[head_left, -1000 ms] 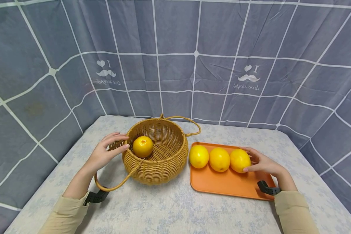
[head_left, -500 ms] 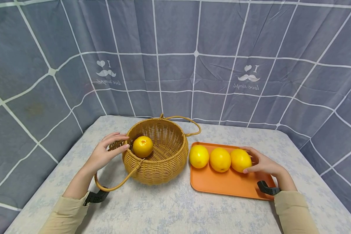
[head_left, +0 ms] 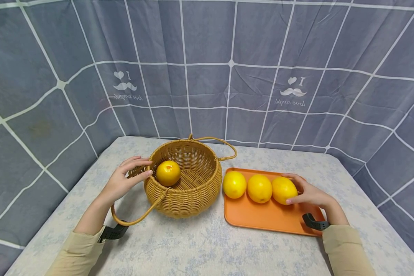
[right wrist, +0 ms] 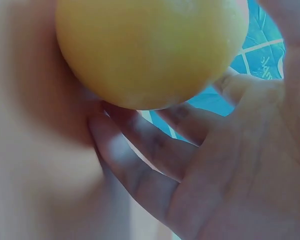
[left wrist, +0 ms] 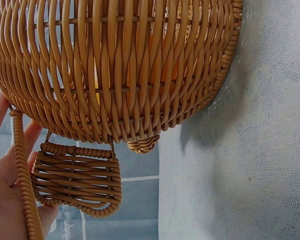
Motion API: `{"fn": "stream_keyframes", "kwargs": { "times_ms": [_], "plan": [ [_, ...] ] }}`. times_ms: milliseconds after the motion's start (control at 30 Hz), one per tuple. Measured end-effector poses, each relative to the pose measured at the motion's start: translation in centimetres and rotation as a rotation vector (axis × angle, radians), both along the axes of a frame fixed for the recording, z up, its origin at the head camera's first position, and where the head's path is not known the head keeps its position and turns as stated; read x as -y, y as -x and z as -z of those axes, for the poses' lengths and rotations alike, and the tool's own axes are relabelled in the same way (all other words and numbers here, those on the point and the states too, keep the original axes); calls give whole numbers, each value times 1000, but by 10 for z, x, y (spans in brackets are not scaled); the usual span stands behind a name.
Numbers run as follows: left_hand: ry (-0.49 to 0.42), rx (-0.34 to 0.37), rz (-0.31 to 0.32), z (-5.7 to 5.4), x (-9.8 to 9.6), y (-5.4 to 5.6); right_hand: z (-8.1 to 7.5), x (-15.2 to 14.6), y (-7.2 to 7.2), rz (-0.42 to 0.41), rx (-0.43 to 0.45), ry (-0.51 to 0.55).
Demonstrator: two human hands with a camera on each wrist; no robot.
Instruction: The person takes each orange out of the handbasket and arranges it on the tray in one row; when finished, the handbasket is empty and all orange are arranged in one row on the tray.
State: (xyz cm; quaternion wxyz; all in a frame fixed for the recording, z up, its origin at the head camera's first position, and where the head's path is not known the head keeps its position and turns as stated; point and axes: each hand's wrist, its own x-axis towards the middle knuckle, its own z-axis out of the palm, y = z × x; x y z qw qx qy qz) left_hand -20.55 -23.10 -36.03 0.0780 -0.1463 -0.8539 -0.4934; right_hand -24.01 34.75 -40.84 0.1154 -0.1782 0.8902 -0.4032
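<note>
A round wicker basket (head_left: pixel 184 203) stands left of centre, with one orange (head_left: pixel 168 173) inside against its left wall. My left hand (head_left: pixel 122 183) touches the basket's left rim, fingers and thumb nearly straight. In the left wrist view, that hand (left wrist: pixel 12 180) lies beside the basket's woven wall (left wrist: pixel 125 70), partly behind a handle. To the right, an orange plastic tray (head_left: pixel 262 216) bears a row of three oranges. My right hand (head_left: pixel 312 195) holds the rightmost orange (head_left: pixel 284 190), thumb in front and fingers behind. In the right wrist view, curled fingers lie under this orange (right wrist: pixel 150 50).
One basket handle (head_left: pixel 134 221) hangs out over the left forearm side; the other handle (head_left: pixel 235 149) sticks out to the back right. The left orange (head_left: pixel 234 184) and middle orange (head_left: pixel 260 188) sit close together beside the basket. A grid-patterned curtain (head_left: pixel 207 88) encloses the table's back.
The rightmost orange has shifted very slightly right and nearer within my right hand, and the middle one a touch right. My left hand and the basket stay put.
</note>
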Motion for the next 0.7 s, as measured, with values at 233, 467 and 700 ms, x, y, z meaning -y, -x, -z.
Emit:
{"fn": "stream_keyframes", "kwargs": {
  "times_ms": [233, 467, 700],
  "plan": [
    [-3, -6, 2, 0, 0, 0, 1, 0, 1, 16, 9, 6],
    [-5, -12, 2, 1, 0, 0, 2, 0, 1, 17, 2, 1],
    [-5, -8, 2, 0, 0, 0, -2, 1, -1, 19, -9, -4]
  ]
}}
